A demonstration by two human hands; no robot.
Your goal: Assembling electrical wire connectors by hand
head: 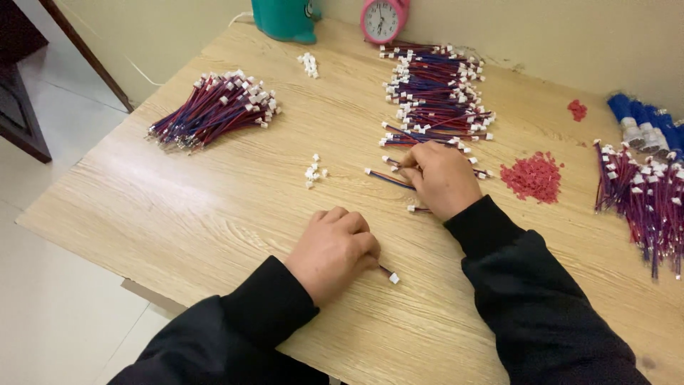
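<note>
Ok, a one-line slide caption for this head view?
Left hand holds a short connector wire; right hand picks at wires beside the pile.

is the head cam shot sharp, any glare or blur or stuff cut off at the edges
Head view: soft, even light, no hard glare on the table; faint shadows under the left hand and right hand. The hands and the wire pile are fairly sharp, though single wires blur together. The clock and teal container are cut off at the top edge, and the right-edge wires are cropped.
</note>
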